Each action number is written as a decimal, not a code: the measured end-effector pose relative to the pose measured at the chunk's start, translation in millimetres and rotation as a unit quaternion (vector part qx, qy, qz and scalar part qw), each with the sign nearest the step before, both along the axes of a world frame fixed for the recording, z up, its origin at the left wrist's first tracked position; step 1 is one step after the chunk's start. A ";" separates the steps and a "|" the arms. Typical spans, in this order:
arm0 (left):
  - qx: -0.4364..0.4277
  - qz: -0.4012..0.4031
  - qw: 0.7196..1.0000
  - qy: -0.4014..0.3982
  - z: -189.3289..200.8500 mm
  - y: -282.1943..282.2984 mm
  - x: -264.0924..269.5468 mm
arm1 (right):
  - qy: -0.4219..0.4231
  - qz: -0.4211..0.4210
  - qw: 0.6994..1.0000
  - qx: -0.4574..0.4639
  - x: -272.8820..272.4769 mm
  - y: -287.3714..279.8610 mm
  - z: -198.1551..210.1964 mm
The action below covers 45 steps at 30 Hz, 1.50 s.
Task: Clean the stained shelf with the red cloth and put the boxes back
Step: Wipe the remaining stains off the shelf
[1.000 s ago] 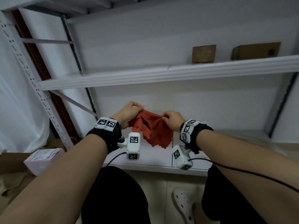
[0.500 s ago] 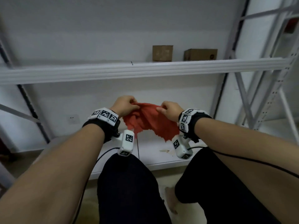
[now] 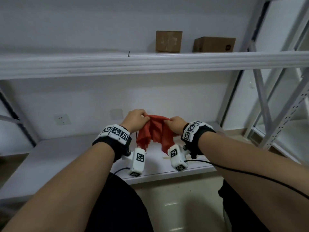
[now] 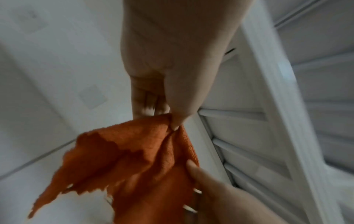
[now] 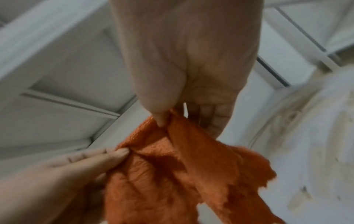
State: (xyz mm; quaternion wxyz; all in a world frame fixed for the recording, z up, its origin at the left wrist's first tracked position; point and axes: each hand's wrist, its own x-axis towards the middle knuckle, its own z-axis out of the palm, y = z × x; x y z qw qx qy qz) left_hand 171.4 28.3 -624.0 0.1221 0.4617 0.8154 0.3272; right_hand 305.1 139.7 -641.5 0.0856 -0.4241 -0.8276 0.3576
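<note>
Both hands now sit closer together than half a second ago, so the red cloth (image 3: 154, 131) between them hangs in deeper folds, and the head view has dropped slightly. Nearest, dark-clothed knees (image 3: 117, 203) frame a strip of pale floor. Each wrist wears a black band with white blocks printed in black-and-white square marker patterns; these carry no readable letters. The left hand (image 3: 134, 120) pinches the cloth's top edge between thumb and curled fingers, and the right hand (image 3: 175, 123) grips the same edge just beside it the same way. The cloth's ragged lower edge hangs above the lower shelf (image 3: 66, 153); contact cannot be judged. A yellowish stain (image 3: 166, 158) shows on that shelf just under the cloth, and the right wrist view shows pale brown smears (image 5: 306, 151) spread over the white surface. Behind, a wall socket (image 3: 62, 119) sits on the white wall. Farther up, two cardboard boxes (image 3: 168, 41) stand on the upper shelf (image 3: 100, 62), apart from each other; the wider right-hand box (image 3: 214, 44) bears a small round mark too blurred to read.
</note>
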 end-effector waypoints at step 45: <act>-0.341 -0.028 0.939 0.039 -292.0 44.9 -44.1 | -0.227 0.292 0.916 0.154 5.6 68.0 -271.3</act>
